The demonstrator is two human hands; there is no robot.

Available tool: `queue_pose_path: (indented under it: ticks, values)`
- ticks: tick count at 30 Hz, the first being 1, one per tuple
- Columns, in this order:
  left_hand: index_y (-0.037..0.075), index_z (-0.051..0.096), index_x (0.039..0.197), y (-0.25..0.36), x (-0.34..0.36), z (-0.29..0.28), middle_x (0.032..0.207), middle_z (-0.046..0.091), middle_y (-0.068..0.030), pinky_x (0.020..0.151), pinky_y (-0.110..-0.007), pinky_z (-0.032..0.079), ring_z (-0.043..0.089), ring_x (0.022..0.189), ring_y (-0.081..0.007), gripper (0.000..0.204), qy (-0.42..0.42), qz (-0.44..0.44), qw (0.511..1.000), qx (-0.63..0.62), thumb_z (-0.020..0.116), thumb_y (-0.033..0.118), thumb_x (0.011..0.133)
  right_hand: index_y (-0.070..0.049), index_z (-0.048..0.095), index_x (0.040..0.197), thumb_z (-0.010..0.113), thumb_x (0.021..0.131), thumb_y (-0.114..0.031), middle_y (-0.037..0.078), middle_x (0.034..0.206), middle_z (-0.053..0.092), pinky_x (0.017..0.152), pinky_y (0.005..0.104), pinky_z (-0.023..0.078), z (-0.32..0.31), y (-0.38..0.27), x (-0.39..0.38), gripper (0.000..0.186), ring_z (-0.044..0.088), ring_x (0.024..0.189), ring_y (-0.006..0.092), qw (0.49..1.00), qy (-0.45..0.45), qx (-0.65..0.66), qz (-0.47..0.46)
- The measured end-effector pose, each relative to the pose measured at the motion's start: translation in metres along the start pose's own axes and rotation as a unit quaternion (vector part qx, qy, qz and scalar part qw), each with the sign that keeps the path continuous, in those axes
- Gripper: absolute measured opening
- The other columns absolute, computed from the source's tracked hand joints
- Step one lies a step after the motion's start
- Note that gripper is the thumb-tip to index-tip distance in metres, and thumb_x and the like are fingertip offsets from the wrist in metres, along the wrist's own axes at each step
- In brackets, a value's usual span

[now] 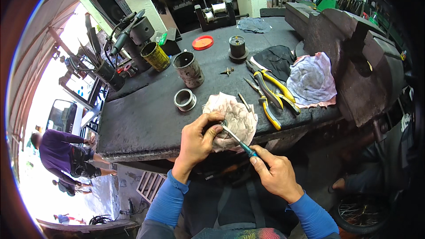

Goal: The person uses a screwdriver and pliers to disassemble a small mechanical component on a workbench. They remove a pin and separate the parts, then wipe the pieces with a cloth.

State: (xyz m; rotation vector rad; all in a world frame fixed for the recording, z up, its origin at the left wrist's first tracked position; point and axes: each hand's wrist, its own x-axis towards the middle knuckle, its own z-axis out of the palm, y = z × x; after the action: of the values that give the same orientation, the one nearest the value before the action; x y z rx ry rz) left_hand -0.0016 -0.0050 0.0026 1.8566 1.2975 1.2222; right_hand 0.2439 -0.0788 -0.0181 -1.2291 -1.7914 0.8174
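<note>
Steel glints between a worker's fingers at the near edge of a dark, oil-stained workbench (146,119), where the left hand (197,141) closes thumb and fingers around a small metal ring-shaped part (220,126), pinning it over a grimy pinkish rag (234,117). The right hand (274,172) pinches the teal handle of a slim pick-like tool (237,139), its shaft slanting up and to the left from that grip so the tip meets the part right beside the left thumb; the tool's long axis thus runs diagonally from lower right to upper left, with the part lying up-left of the right hand and already inside the left. Whether the tip is in a groove or only touching the surface cannot be told. Just beyond the rag sit a short metal ring (185,99) and a taller metal sleeve (189,68); to the right lie yellow-handled pliers (272,95), a second stained cloth (312,82) and a heavy bench vise (354,57). Another person crouches outside in daylight at far left.
</note>
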Motion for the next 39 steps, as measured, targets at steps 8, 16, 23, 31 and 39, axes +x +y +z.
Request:
queue_pose_path:
  ticks: [8, 16, 23, 31, 39]
  values:
    - [0.000, 0.077, 0.121, -0.001, -0.002, -0.005, 0.115, 0.078, -0.0134, 0.099, -0.033, 0.054, 0.073, 0.111, -0.0213, 0.033, -0.011, 0.031, 0.999, 0.037, 0.081, 0.004, 0.088, -0.008, 0.071, 0.130, 0.074, 0.097, -0.024, 0.006, 0.076, 0.065, 0.048, 0.0391, 0.049, 0.004, -0.014, -0.006, 0.036, 0.065, 0.054, 0.0278, 0.973, 0.073, -0.206, -0.072]
    - [0.002, 0.079, 0.117, -0.003, 0.000, -0.008, 0.113, 0.079, -0.0120, 0.092, -0.033, 0.054, 0.070, 0.102, -0.0229, 0.045, 0.015, 0.067, 0.995, 0.078, 0.093, 0.011, 0.075, -0.006, 0.070, 0.130, 0.075, 0.095, -0.016, 0.009, 0.080, 0.066, 0.053, 0.0391, 0.050, 0.013, -0.027, -0.011, 0.037, 0.066, 0.060, 0.0293, 0.975, 0.066, -0.209, -0.039]
    - [0.001, 0.079, 0.116, -0.010, 0.000, -0.007, 0.112, 0.079, -0.0131, 0.091, -0.034, 0.055, 0.071, 0.101, -0.0234, 0.044, 0.028, 0.069, 0.995, 0.066, 0.093, 0.011, 0.075, -0.004, 0.069, 0.130, 0.072, 0.096, -0.010, 0.013, 0.086, 0.071, 0.060, 0.0400, 0.054, 0.019, -0.032, -0.007, 0.034, 0.070, 0.069, 0.0330, 0.981, 0.063, -0.182, -0.004]
    - [0.004, 0.081, 0.113, -0.001, -0.001, -0.003, 0.115, 0.080, -0.0143, 0.086, -0.037, 0.058, 0.072, 0.095, -0.0268, 0.043, 0.047, 0.039, 0.995, 0.077, 0.093, 0.013, 0.074, -0.002, 0.067, 0.130, 0.070, 0.101, -0.015, 0.014, 0.084, 0.071, 0.059, 0.0395, 0.054, 0.029, -0.013, -0.004, 0.032, 0.071, 0.068, 0.0333, 0.998, 0.053, -0.046, 0.003]
    - [0.001, 0.080, 0.115, -0.002, -0.010, 0.000, 0.106, 0.080, -0.0148, 0.088, -0.035, 0.058, 0.075, 0.096, -0.0254, 0.040, 0.068, 0.049, 0.992, 0.092, 0.093, 0.010, 0.077, 0.002, 0.068, 0.132, 0.067, 0.106, -0.017, 0.014, 0.078, 0.067, 0.062, 0.0344, 0.052, 0.033, -0.008, -0.013, 0.032, 0.067, 0.063, 0.0230, 0.974, -0.007, 0.171, 0.151]
